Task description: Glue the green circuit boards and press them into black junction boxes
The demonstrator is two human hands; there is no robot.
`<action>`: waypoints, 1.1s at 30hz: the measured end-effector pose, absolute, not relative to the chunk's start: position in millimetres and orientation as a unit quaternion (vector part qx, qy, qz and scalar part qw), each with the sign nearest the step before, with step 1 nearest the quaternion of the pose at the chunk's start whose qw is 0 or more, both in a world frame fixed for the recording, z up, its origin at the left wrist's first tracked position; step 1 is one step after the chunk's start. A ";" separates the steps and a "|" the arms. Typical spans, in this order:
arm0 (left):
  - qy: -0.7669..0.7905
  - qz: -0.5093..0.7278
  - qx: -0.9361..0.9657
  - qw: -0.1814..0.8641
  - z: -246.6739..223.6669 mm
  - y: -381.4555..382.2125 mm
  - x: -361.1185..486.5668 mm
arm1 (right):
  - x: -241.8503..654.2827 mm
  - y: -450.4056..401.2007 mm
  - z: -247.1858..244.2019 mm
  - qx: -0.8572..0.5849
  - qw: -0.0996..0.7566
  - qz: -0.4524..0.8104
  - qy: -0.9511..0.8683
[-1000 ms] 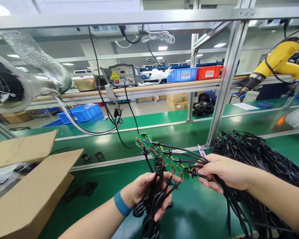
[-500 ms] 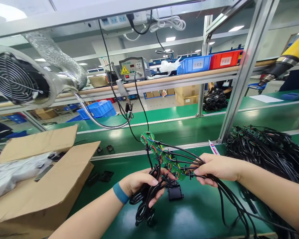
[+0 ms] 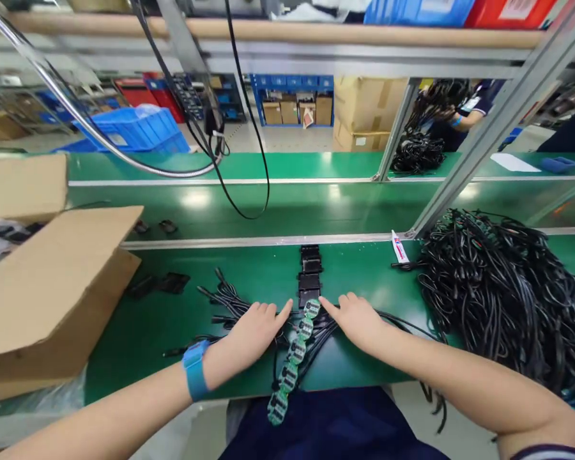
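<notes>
A strip of round green circuit boards (image 3: 297, 351) lies slantwise in front of me, its near end hanging over the table edge. Just beyond its far end, a row of black plastic cases (image 3: 310, 273) runs away from me. My left hand (image 3: 249, 335) rests over black cables (image 3: 227, 297), index finger stretched towards the cases; its fingers are apart. On the other side, my right hand (image 3: 359, 322) points its index finger at the strip's far end, close to the nearest case, with more cables passing beneath. No grasped object shows in either hand; the undersides are hidden.
A large heap of black cables (image 3: 493, 287) covers the right of the green table. A white tube (image 3: 399, 247) lies by the metal post. At left stands an open cardboard box (image 3: 62, 275). A metal hose (image 3: 100, 137) and black wire hang ahead. Another person's arm (image 3: 472, 118) is at far right.
The view has tilted down. Both hands have let go of the cable bundles, which now lie on the table. The board strip is lowered, showing its component side, beside the cases.
</notes>
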State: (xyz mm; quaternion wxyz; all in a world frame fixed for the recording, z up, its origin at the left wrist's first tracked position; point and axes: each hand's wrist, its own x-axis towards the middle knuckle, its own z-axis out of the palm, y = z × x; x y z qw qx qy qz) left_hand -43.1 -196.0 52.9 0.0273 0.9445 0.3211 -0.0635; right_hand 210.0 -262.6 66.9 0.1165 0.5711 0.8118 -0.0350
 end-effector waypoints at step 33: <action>0.346 0.105 0.819 0.446 46.8 -121.9 -13.2 | 316.5 -213.5 142.2 0.639 -0.053 -0.361 0.677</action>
